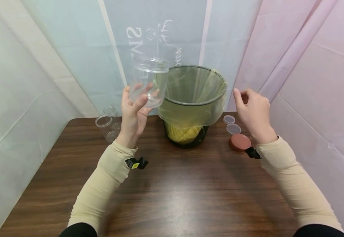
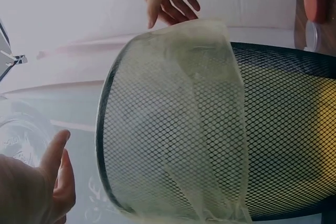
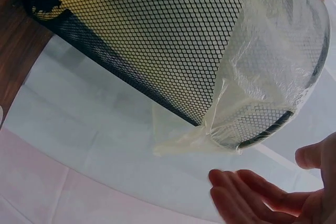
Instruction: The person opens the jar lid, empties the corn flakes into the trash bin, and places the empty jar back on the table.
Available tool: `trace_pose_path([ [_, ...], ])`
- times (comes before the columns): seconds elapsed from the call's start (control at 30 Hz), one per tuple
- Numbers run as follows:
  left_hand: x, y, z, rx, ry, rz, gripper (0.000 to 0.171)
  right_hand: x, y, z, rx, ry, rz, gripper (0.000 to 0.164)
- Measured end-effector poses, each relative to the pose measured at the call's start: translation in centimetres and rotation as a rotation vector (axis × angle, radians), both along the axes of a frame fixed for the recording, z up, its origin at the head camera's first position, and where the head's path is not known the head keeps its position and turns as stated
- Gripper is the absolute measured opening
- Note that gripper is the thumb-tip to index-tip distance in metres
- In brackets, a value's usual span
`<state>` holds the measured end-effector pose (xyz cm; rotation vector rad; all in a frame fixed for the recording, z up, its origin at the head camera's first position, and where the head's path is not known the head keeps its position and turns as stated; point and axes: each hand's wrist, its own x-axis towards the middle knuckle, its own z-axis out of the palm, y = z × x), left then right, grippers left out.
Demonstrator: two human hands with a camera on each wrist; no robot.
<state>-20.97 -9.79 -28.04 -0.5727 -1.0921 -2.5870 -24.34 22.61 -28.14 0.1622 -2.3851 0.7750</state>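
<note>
My left hand (image 1: 132,117) holds a clear plastic jar (image 1: 149,80) upright by its lower part, thumb in front and fingers behind. The jar has no lid on it and nothing shows inside. It overlaps the left rim of a black mesh wastebasket (image 1: 202,135) lined with a pale yellow bag (image 1: 189,115). To the right of the basket my right hand (image 1: 254,110) is raised with bent fingers and nothing in it. In the right wrist view that hand (image 3: 273,200) has its thumb apart from the fingers, close to the bag's folded edge (image 3: 210,132).
Two clear containers (image 1: 103,121) stand on the brown table (image 1: 166,194) behind my left wrist. Right of the basket lie a red lid (image 1: 240,142) and two clear lids (image 1: 233,128). Pale curtains (image 1: 80,42) enclose the table at the back and sides.
</note>
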Motion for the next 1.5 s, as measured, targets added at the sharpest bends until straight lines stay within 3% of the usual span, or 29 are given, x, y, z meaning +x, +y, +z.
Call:
trace_pose_path([
  [0.2, 0.4, 0.1, -0.4, -0.019, 0.076, -0.032, 0.084, 0.8, 0.5, -0.7, 0.025, -0.066, 0.033, 0.054],
  [0.37, 0.7, 0.3, -0.7, -0.051, 0.096, -0.025, 0.095, 1.5, 1.0, -1.2, 0.037, -0.112, 0.073, 0.054],
  [0.8, 1.3, -0.2, -2.2, -0.181, 0.111, 0.107, 0.082, 2.7, 2.0, -3.1, 0.127, -0.234, 0.152, 0.063],
  [1.0, 1.8, -0.3, -2.6, -0.257, 0.095, 0.188, 0.070, 2.7, 2.5, -4.8, 0.168, -0.205, 0.200, 0.063],
  [1.23, 2.4, -0.6, -3.1, -0.300, 0.074, 0.202, 0.070, 2.6, 3.1, -6.6, 0.236, -0.190, 0.281, 0.062],
  [1.5, 2.7, -0.9, -3.5, -0.342, 0.062, 0.203, 0.078, 2.9, 3.2, -8.3, 0.281, -0.237, 0.313, 0.068],
])
